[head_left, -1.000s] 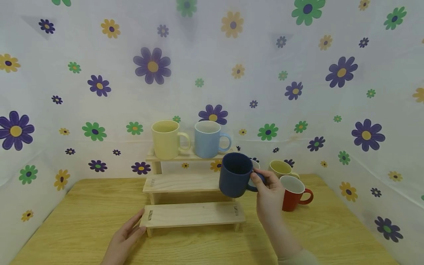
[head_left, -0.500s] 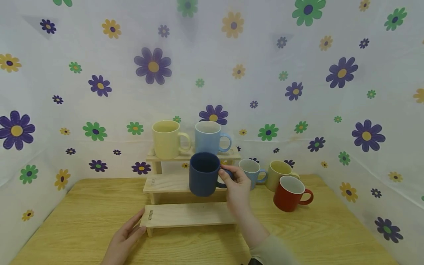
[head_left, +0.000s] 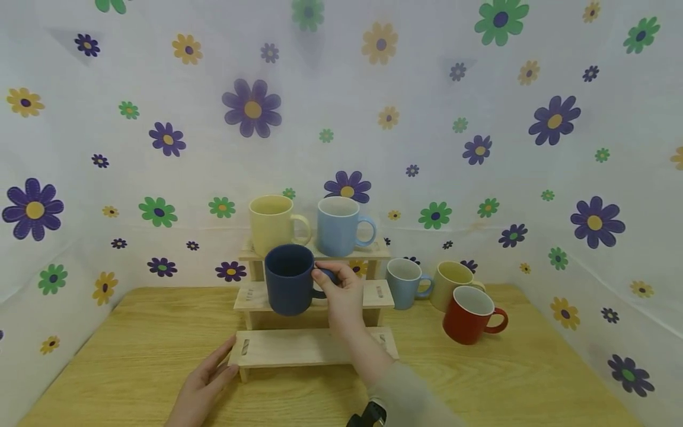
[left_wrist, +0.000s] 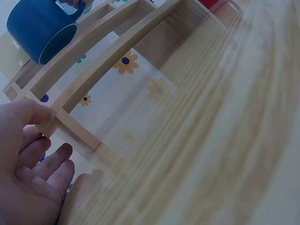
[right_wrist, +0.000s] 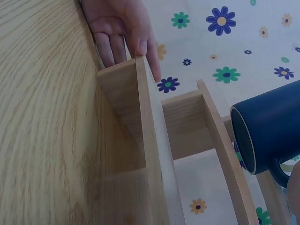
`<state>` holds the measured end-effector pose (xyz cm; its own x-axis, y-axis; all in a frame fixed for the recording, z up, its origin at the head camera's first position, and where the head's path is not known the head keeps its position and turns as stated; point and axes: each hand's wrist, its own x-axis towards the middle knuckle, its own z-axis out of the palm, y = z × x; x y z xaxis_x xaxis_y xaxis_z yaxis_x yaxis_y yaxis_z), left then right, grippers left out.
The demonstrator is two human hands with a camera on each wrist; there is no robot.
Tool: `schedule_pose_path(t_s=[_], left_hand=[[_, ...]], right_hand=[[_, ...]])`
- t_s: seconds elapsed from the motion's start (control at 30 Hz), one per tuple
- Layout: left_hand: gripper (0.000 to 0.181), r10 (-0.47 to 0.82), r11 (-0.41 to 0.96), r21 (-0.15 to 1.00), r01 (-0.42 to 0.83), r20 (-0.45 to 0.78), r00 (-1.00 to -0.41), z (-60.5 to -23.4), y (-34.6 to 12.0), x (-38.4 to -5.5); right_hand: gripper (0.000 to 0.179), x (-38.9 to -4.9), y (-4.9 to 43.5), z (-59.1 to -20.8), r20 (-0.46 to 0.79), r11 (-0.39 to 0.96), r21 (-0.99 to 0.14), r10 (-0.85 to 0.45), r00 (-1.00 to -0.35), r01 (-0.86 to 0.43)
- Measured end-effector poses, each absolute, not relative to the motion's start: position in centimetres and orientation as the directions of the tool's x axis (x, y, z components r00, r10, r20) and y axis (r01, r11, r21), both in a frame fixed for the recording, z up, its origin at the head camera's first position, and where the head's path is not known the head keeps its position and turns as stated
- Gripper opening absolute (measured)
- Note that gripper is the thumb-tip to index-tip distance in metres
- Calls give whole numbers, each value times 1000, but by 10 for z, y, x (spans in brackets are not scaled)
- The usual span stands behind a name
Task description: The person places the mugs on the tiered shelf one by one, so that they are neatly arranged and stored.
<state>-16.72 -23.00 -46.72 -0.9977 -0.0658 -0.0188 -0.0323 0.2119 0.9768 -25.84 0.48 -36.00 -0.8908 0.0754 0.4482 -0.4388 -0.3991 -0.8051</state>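
Observation:
My right hand (head_left: 344,296) pinches a dark blue mug (head_left: 290,280) by its handle. The mug hangs upright before the left part of the middle step of a wooden three-step rack (head_left: 312,349), apart from it as the right wrist view suggests. Low at the left, my left hand (head_left: 205,382) holds the end of the bottom step, thumb at the front corner and index finger along the end; its other fingers (left_wrist: 58,168) curl loosely below the board. On the top step stand a pale yellow mug (head_left: 271,228) and a light blue mug (head_left: 338,228).
Right of the rack on the wooden table (head_left: 523,379) stand a second light blue mug (head_left: 404,287), a second yellow mug (head_left: 445,287) and a red mug (head_left: 463,320) with a white inside. A flowered white sheet (head_left: 373,148) closes off the back and sides.
My right hand has carried the dark blue mug leftward from the rack's right side to before its left part, uncovering the mugs at right. My left hand stays at the bottom step.

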Motion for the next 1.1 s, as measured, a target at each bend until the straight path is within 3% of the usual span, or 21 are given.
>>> schedule_pose_path(t_s=[0.8,1.1], left_hand=[[59,-68,226,974,-13,2,-998,-470,-230,-168],[60,-67,225,974,-39,-24,-997,-468,-230,-168]], right_hand=[[23,-278,-27,-369,435,-416,-813,30,-900,-407],[23,-281,-27,-369,436,-339,-847,1,-900,-410]])
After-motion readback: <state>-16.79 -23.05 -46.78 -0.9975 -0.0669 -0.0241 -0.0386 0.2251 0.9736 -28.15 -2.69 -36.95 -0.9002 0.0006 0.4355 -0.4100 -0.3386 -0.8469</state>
